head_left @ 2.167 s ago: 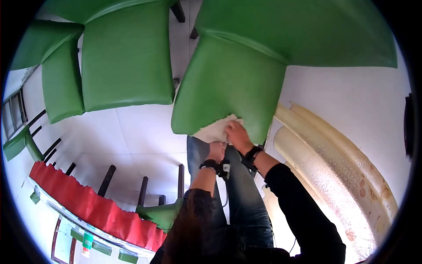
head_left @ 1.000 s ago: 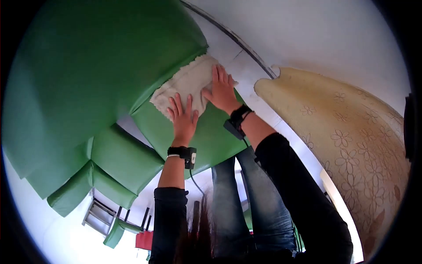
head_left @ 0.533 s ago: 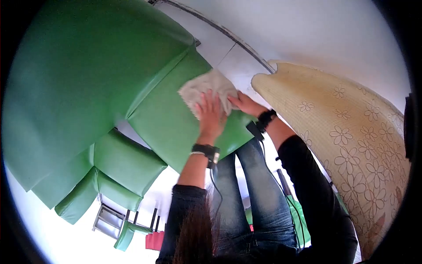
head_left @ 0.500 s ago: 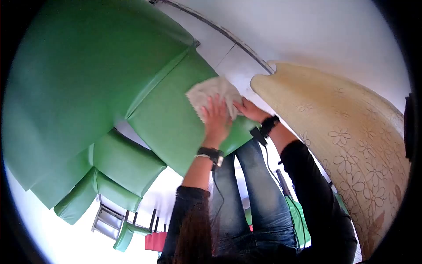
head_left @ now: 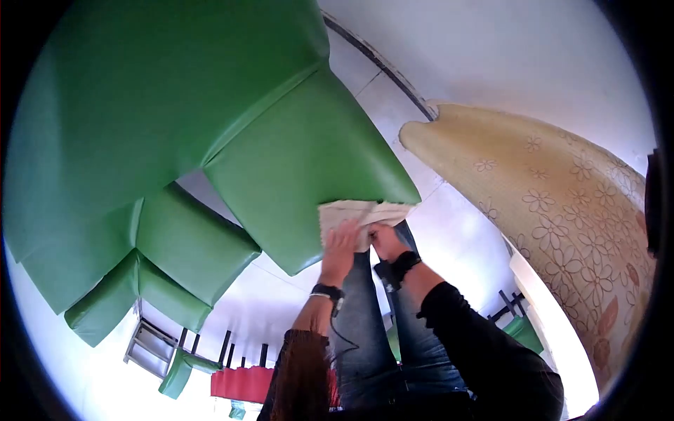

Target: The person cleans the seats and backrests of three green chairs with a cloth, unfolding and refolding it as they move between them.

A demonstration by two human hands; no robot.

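Observation:
A beige cloth (head_left: 351, 210) lies over the front edge of a green padded chair seat (head_left: 302, 154). On the cloth's lower left part my left hand (head_left: 340, 247) rests with its fingers stretched out, pressing it. My right hand (head_left: 388, 244) is closed on the lower right part of the cloth, its fingers curled. What lies under both palms is hidden. Dark bands circle both wrists, with a thin cable at the left one. The tall green backrest (head_left: 175, 77) rises beyond the seat.
Another green chair (head_left: 189, 238) stands to the left. A tan panel with a flower pattern (head_left: 554, 203) is on the right, near the white wall (head_left: 491, 49). Below are my jeans (head_left: 365, 323), a red object (head_left: 242, 382) and a metal-framed stool (head_left: 151, 344).
Both hands have slid the cloth from the middle of the seat back toward me, to its front edge. The view has shifted slightly.

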